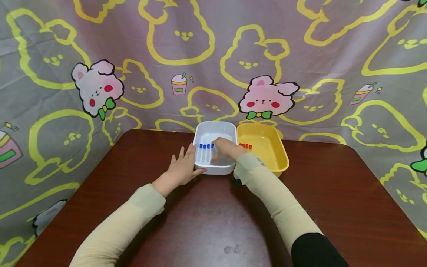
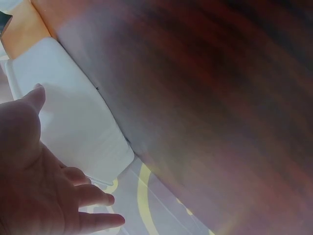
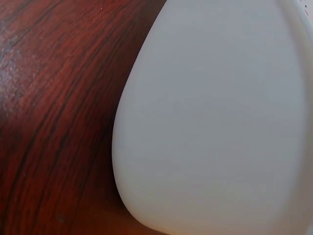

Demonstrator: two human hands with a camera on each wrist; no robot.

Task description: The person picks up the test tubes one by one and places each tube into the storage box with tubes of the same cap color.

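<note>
Several clear tubes with blue caps [image 1: 205,146] lie side by side in the white tray [image 1: 217,170]. My left hand [image 1: 181,167] is spread at the tray's front left corner, fingers along the left side and thumb by the front wall. In the left wrist view, the left hand [image 2: 39,181] has its fingers extended beside the white tray [image 2: 78,112]. My right hand [image 1: 228,149] reaches into the tray, thumb and fingers bent down around the rightmost visible tube; whether they pinch it is hidden. Only the white tray's outer wall [image 3: 210,117] shows in the right wrist view.
A yellow tray [image 1: 271,148] stands against the white tray's right side, holding several red-capped pieces [image 1: 246,146]. Both sit on a dark brown table [image 1: 207,222]. A patterned curtain [image 1: 213,74] hangs behind. A small black object [image 1: 236,181] shows under the right wrist.
</note>
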